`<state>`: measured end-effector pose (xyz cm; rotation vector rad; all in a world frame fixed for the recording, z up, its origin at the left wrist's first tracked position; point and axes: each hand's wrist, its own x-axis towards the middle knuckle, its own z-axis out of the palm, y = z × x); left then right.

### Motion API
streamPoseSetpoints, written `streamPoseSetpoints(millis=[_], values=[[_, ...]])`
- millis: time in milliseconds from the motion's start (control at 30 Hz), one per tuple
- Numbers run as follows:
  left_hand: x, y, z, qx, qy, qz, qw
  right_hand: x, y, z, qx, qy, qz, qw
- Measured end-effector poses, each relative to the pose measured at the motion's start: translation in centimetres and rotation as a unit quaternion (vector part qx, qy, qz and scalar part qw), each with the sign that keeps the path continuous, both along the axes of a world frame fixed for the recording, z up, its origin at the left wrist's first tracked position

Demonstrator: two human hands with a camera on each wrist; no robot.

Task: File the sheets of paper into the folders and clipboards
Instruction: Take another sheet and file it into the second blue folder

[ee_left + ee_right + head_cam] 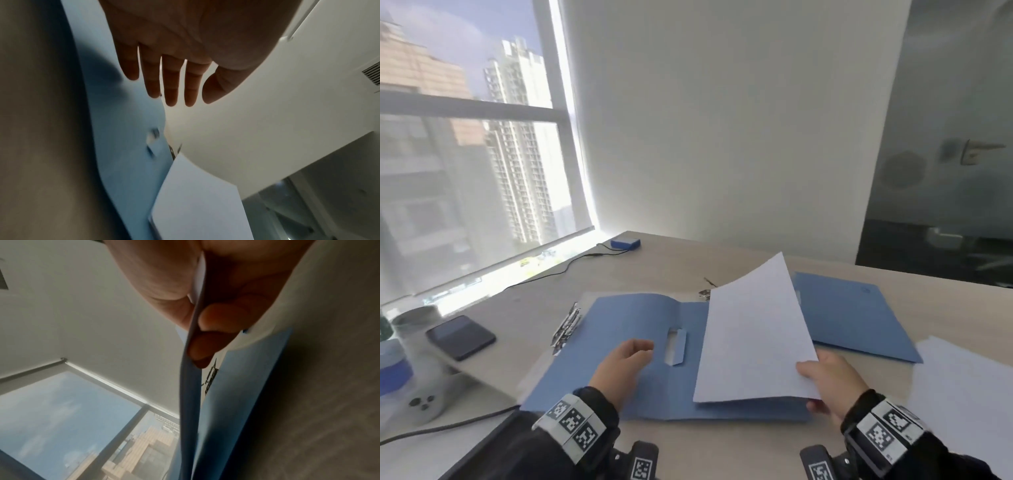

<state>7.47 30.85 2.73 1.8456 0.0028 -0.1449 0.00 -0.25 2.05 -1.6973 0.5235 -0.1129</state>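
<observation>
- Far left of the head view: a white cylindrical device is standing at the tabletop edge, with a dark phone lying flat just right of it.
- Upper left-centre: a small blue box is sitting near the window, a black cable trailing from it toward the left.
- Left of centre: a metal clip is lying at the left edge of the open blue folder, which is spread flat in the lower middle of the frame.
- Left hand is hovering over the folder's left half, released, grasping nothing; the left wrist view is showing its fingers straight and slightly spread above the blue surface. Contact with the folder cannot be told.
- Centre right: a white sheet of paper is tilting upward over the folder's right half, its far corner raised, its near edge low at the folder's bottom right.
- Right hand is grasping the sheet's near right corner; the right wrist view is showing thumb on one side and curled fingers on the other, pinching it.
- Right of that: a second blue folder is lying closed on the tabletop.
- Far right, lower edge: more white sheets are lying flat.
</observation>
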Motion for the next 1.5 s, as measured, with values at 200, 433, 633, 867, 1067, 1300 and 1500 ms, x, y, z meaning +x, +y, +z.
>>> streamPoseSetpoints(millis=[200,433,633,867,1067,1300,1500], values=[[1.3,7.8,0.3,0.092,0.007,0.115,0.989,2.1,3.2,-0.8,-0.025,0.02,0.036,0.999],[1.8,10.5,-1.4,0.153,0.069,0.104,0.98,3.0,4.4,-1.6,-0.008,0.025,0.04,0.999],[1.4,9.7,-1.4,0.159,0.083,0.074,0.981,2.7,3.6,-1.9,0.036,0.013,0.033,0.999],[1.3,8.9,-1.0,0.182,0.077,0.067,0.978,2.8,3.3,-2.4,0.062,0.022,0.028,0.997],[1.3,8.1,0.1,0.091,0.036,0.063,0.993,2.9,3.1,-2.6,0.075,0.027,0.024,0.997],[0.4,5.4,4.5,-0.22,-0.154,0.102,0.958,2.9,3.2,-2.6,0.093,0.027,0.021,0.995],[0.2,1.3,6.0,-0.304,0.021,-0.073,0.95,2.7,3.4,-2.3,0.089,0.031,0.024,0.995]])
